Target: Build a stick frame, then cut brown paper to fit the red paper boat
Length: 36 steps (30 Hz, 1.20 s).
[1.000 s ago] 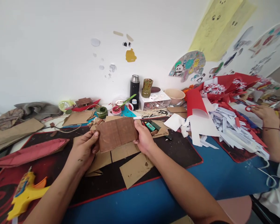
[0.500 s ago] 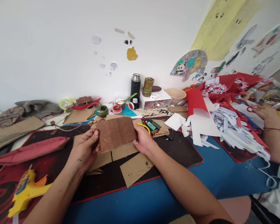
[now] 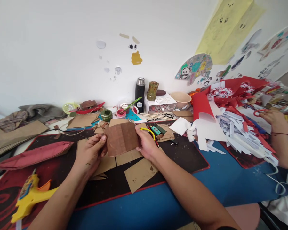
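The left hand (image 3: 91, 150) pinches the brown card (image 3: 122, 140) at its nine-o'clock edge, the right hand (image 3: 147, 143) at three; the glue gun (image 3: 28, 198) lies toward eight o'clock.

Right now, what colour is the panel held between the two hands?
The panel is dark reddish brown; it shows in the head view.

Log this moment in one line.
left hand: holds brown cardboard, left edge | right hand: holds its right edge | cardboard: creased, above mat | glue gun: on mat
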Each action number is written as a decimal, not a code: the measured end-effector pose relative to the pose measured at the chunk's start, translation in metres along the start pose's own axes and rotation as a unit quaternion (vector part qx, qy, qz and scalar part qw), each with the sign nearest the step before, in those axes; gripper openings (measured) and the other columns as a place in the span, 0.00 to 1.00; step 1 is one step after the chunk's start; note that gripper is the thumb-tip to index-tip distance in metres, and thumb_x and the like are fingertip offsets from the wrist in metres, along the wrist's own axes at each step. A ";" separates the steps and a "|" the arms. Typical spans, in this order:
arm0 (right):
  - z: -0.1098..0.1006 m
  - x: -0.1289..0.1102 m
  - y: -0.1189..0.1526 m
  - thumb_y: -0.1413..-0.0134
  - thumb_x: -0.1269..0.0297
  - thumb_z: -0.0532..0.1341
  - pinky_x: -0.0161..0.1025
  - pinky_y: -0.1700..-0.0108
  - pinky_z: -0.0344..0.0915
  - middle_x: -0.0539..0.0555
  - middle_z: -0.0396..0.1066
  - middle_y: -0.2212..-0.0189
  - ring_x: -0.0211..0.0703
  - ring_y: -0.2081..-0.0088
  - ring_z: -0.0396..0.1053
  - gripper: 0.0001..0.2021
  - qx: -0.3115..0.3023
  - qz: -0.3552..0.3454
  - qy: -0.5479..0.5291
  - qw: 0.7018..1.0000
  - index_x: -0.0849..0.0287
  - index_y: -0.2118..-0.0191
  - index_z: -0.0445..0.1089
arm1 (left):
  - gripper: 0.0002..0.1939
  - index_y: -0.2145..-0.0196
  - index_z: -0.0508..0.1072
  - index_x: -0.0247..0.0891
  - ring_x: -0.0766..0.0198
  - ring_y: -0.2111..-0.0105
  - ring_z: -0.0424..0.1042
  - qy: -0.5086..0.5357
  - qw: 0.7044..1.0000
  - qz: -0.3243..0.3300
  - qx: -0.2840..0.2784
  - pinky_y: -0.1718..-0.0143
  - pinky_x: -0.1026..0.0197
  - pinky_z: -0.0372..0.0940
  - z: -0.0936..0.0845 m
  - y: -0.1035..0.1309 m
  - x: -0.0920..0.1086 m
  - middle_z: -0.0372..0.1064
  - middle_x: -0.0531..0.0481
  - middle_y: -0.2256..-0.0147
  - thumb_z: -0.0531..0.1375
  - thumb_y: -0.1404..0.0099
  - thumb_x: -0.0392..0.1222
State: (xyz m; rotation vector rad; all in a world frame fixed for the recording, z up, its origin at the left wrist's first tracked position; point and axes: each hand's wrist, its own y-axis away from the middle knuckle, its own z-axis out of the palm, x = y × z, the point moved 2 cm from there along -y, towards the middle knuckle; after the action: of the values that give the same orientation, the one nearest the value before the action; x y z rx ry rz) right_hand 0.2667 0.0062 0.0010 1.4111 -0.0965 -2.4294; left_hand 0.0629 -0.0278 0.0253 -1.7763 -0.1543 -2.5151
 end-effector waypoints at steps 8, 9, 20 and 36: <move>0.001 0.003 -0.001 0.50 0.34 0.75 0.32 0.85 0.45 0.42 0.61 0.81 0.33 0.84 0.55 0.29 0.003 -0.005 0.008 1.000 0.55 0.67 0.69 | 0.23 0.68 0.79 0.36 0.77 0.85 0.55 -0.001 1.000 -0.013 -0.006 0.85 0.70 0.48 -0.003 -0.001 -0.004 0.67 0.56 0.76 0.81 0.49 0.54; 0.001 0.003 -0.001 0.50 0.34 0.75 0.33 0.85 0.44 0.42 0.61 0.81 0.34 0.84 0.55 0.29 0.005 -0.005 0.009 1.000 0.55 0.66 0.70 | 0.24 0.69 0.78 0.36 0.77 0.86 0.54 -0.003 0.999 -0.023 -0.022 0.85 0.70 0.46 -0.002 0.000 -0.005 0.66 0.57 0.77 0.81 0.49 0.55; 0.001 0.009 -0.001 0.44 0.35 0.71 0.34 0.84 0.45 0.41 0.58 0.82 0.34 0.84 0.52 0.26 0.004 -0.014 0.053 0.999 0.55 0.66 0.71 | 0.30 0.69 0.77 0.38 0.72 0.85 0.60 -0.007 0.998 -0.055 -0.032 0.85 0.69 0.51 0.005 0.002 -0.004 0.64 0.58 0.80 0.83 0.58 0.61; -0.010 -0.012 0.000 0.45 0.28 0.68 0.31 0.85 0.49 0.46 0.69 0.79 0.34 0.84 0.63 0.31 0.065 -0.079 0.056 0.993 0.55 0.64 0.69 | 0.22 0.66 0.75 0.41 0.68 0.86 0.61 -0.090 0.994 0.009 0.066 0.85 0.66 0.52 -0.007 -0.003 -0.001 0.64 0.59 0.82 0.76 0.49 0.56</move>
State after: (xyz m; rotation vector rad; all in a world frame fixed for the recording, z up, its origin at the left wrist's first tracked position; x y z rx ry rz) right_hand 0.2812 0.0110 0.0061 1.6673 -0.1225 -2.5036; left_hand 0.0559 -0.0262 0.0219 -1.9380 -0.3032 -2.2721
